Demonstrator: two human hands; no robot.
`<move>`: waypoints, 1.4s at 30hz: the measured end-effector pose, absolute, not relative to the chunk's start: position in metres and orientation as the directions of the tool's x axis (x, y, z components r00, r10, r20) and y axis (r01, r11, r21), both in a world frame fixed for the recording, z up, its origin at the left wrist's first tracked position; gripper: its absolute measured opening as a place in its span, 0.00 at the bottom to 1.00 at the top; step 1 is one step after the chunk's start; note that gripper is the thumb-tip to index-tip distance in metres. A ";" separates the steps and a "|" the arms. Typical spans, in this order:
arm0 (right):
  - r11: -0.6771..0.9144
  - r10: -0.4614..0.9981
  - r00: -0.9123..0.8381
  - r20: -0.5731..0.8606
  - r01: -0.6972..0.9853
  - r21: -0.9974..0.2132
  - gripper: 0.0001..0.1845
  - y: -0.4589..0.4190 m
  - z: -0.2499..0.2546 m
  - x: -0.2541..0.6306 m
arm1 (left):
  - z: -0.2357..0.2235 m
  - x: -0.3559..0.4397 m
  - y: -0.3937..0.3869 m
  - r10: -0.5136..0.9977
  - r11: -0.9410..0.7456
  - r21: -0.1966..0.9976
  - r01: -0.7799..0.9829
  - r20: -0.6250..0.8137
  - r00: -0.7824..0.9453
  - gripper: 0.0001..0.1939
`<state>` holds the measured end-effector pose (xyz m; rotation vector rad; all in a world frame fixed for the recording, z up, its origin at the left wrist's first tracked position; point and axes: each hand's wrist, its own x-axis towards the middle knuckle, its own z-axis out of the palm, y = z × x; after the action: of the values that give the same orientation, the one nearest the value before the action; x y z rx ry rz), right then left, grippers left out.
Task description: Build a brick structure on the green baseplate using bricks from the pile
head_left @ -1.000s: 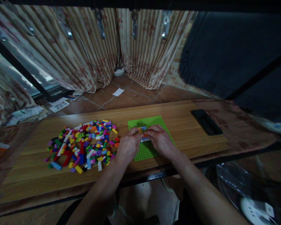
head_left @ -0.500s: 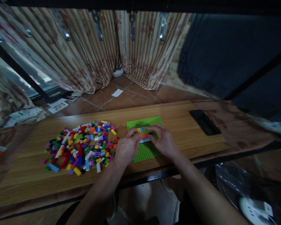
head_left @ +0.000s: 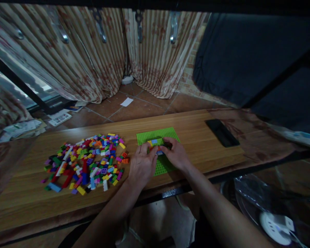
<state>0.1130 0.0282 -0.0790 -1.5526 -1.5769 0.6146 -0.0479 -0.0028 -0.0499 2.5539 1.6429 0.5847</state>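
A green studded baseplate [head_left: 164, 168] lies on the wooden tabletop. On it, or just above it, is a small assembly of toy bricks [head_left: 154, 141] in yellow, light blue, orange and white. My left hand [head_left: 142, 164] grips the assembly from the left, thumb at its near side. From the right, my right hand [head_left: 175, 154] closes on the same bricks with thumb and fingers curled. The thumbs nearly meet over the front, and the fingers hide much of the bricks. Whether the assembly is pressed onto the plate I cannot tell.
A wide heap of loose coloured bricks [head_left: 85, 162] spreads left of my left hand. To the right lies a black shallow tray [head_left: 222, 133] on the wooden tabletop [head_left: 193, 132]. A white power strip [head_left: 275, 225] and clear plastic are below at the right.
Both thumbs have moved closer together over the front of the bricks, covering more of the orange part. The whole view has shifted slightly, with the table's contents appearing further left.
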 end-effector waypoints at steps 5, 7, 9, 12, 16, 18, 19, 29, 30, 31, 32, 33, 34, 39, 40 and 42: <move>0.087 0.979 0.106 0.173 0.553 -0.828 0.16 0.031 -0.077 0.109 | -0.049 -0.042 -0.008 0.903 -0.383 0.125 0.915 0.260 0.342 0.18; 0.067 0.984 0.103 0.145 0.541 -0.839 0.16 0.032 -0.077 0.109 | -0.049 -0.039 -0.010 0.905 -0.369 0.077 0.926 0.257 0.339 0.18; 0.054 0.986 0.106 0.129 0.526 -0.849 0.15 0.034 -0.077 0.109 | -0.049 -0.036 -0.012 0.905 -0.360 0.035 0.932 0.254 0.340 0.18; 0.041 0.986 0.119 0.118 0.512 -0.858 0.15 0.036 -0.078 0.108 | -0.050 -0.031 -0.014 0.906 -0.356 0.003 0.935 0.245 0.344 0.18; 0.020 0.987 0.133 0.095 0.480 -0.877 0.15 0.036 -0.080 0.108 | -0.053 -0.025 -0.015 0.901 -0.377 0.039 0.925 0.247 0.357 0.18; 0.019 0.987 0.130 0.089 0.462 -0.887 0.16 0.036 -0.081 0.110 | -0.055 -0.024 -0.015 0.903 -0.377 0.085 0.922 0.256 0.345 0.18; 0.025 0.987 0.129 0.094 0.459 -0.888 0.15 0.036 -0.081 0.111 | -0.056 -0.024 -0.015 0.905 -0.375 0.110 0.920 0.258 0.338 0.18; 0.123 0.926 0.240 0.293 0.540 -0.832 0.17 0.024 -0.059 0.107 | -0.044 -0.057 -0.004 0.931 -0.308 0.379 0.873 0.311 0.193 0.21; 0.167 0.909 0.243 0.340 0.534 -0.829 0.16 0.021 -0.055 0.104 | -0.041 -0.065 0.000 0.938 -0.273 0.409 0.871 0.315 0.146 0.20; 0.216 0.894 0.234 0.382 0.523 -0.825 0.15 0.019 -0.051 0.099 | -0.037 -0.074 0.005 0.945 -0.237 0.435 0.869 0.312 0.101 0.19; 0.262 0.884 0.212 0.418 0.515 -0.816 0.13 0.015 -0.048 0.093 | -0.033 -0.084 0.009 0.954 -0.179 0.463 0.868 0.297 0.038 0.18; 0.304 0.878 0.176 0.446 0.514 -0.802 0.12 0.012 -0.046 0.087 | -0.029 -0.095 0.013 0.960 -0.126 0.489 0.863 0.280 -0.018 0.18; 0.343 0.875 0.128 0.467 0.516 -0.785 0.11 0.009 -0.044 0.081 | -0.025 -0.106 0.017 0.961 -0.085 0.509 0.856 0.268 -0.064 0.17; 0.498 0.860 -0.174 0.479 0.490 -0.715 0.11 -0.007 -0.046 0.048 | -0.008 -0.168 0.030 0.952 0.128 0.483 0.866 0.184 -0.243 0.18; 0.514 0.854 -0.217 0.473 0.495 -0.701 0.11 -0.009 -0.049 0.043 | -0.006 -0.180 0.032 0.949 0.198 0.463 0.864 0.132 -0.288 0.18; 0.537 0.843 -0.287 0.456 0.507 -0.674 0.12 -0.011 -0.055 0.034 | -0.004 -0.200 0.033 0.935 0.291 0.421 0.859 0.064 -0.348 0.18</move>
<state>0.0342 -0.0111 -0.0553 -1.0957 -1.9534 0.5170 -0.1996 0.0332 -0.0036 1.6651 2.3608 0.5774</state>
